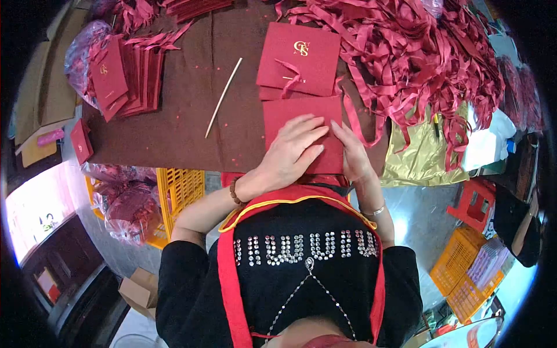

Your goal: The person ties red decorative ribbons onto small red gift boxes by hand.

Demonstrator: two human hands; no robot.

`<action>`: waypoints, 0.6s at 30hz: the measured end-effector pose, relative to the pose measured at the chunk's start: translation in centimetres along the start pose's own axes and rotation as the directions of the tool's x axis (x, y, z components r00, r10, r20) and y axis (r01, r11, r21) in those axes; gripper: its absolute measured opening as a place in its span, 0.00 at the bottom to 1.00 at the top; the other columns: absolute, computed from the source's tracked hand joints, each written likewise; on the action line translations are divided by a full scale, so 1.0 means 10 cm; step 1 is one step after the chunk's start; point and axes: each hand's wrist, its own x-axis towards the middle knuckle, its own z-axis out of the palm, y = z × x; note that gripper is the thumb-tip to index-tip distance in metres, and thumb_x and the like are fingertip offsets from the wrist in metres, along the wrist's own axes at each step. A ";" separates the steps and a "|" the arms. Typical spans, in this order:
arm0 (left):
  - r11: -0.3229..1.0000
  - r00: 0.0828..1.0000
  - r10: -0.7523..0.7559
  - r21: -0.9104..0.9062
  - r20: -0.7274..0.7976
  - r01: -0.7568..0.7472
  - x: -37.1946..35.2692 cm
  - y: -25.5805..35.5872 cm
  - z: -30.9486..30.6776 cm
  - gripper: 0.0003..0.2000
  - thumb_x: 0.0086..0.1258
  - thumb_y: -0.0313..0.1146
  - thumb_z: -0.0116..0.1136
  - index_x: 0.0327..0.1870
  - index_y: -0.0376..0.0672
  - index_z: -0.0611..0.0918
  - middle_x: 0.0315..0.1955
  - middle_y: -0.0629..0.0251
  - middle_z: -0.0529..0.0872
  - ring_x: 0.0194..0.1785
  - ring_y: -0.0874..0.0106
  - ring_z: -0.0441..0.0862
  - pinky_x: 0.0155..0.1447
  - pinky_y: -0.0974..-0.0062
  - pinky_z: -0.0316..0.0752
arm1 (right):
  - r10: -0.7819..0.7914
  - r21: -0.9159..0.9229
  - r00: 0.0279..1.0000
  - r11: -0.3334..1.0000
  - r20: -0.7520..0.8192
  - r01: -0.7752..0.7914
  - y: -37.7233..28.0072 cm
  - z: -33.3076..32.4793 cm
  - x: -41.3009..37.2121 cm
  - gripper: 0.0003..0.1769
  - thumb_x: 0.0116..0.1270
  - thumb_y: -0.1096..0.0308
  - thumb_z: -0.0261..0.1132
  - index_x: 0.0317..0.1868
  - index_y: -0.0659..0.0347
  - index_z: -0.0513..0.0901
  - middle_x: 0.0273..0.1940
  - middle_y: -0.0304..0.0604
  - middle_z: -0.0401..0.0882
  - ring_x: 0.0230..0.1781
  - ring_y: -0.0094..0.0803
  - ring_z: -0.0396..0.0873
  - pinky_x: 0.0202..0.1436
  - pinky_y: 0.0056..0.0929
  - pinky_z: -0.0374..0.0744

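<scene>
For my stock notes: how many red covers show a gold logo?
2. One cover lies just beyond the left hand and right hand; the other cover tops the pile at far left. More logos may be hidden in the piles.

Black short-sleeved top, rows of silver rhinestone studs across chest, red apron with yellow piping, brown bead bracelet at left hand, thin silver bangle at right hand
</scene>
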 end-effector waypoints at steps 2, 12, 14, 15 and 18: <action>0.899 0.995 0.092 0.427 0.043 -0.101 -0.04 -0.15 0.03 0.18 0.66 0.31 0.56 0.57 0.38 0.76 0.60 0.55 0.74 0.66 0.56 0.67 0.68 0.61 0.61 | -0.212 -0.282 0.971 0.943 -0.108 0.175 -0.01 -0.04 -0.10 0.26 0.71 0.65 0.55 0.67 0.62 0.63 0.59 0.43 0.71 0.62 0.29 0.68 0.65 0.29 0.66; 0.904 0.978 0.209 0.384 -0.015 -0.188 -0.14 -0.24 -0.07 0.14 0.61 0.26 0.59 0.49 0.40 0.80 0.47 0.58 0.80 0.52 0.58 0.75 0.56 0.63 0.69 | -0.696 -0.920 0.635 -0.388 0.336 0.061 -0.30 -0.30 -0.30 0.18 0.56 0.69 0.67 0.48 0.60 0.79 0.41 0.48 0.78 0.34 0.44 0.78 0.37 0.36 0.77; 0.911 0.972 0.229 0.364 -0.056 -0.193 -0.17 -0.20 -0.10 0.12 0.61 0.26 0.59 0.47 0.41 0.80 0.42 0.59 0.82 0.48 0.60 0.78 0.52 0.64 0.71 | -0.630 -0.891 0.728 -0.450 0.271 -0.058 -0.29 -0.32 -0.28 0.15 0.56 0.68 0.66 0.45 0.59 0.81 0.36 0.46 0.79 0.33 0.44 0.78 0.35 0.37 0.77; 0.924 0.977 0.207 0.340 -0.055 -0.177 -0.20 -0.16 -0.11 0.12 0.61 0.25 0.59 0.46 0.41 0.81 0.40 0.60 0.83 0.46 0.61 0.79 0.51 0.65 0.72 | -0.646 -0.874 0.709 -0.478 0.284 -0.086 -0.30 -0.31 -0.25 0.12 0.58 0.67 0.65 0.43 0.61 0.81 0.32 0.46 0.80 0.33 0.44 0.79 0.35 0.35 0.77; 0.928 0.972 0.219 0.324 -0.078 -0.183 -0.26 -0.10 -0.16 0.10 0.61 0.25 0.60 0.43 0.40 0.82 0.33 0.61 0.84 0.41 0.63 0.81 0.47 0.68 0.74 | -0.652 -0.970 0.730 -0.234 0.202 0.060 -0.39 -0.33 -0.27 0.12 0.57 0.69 0.66 0.41 0.63 0.82 0.31 0.47 0.80 0.31 0.38 0.80 0.35 0.30 0.77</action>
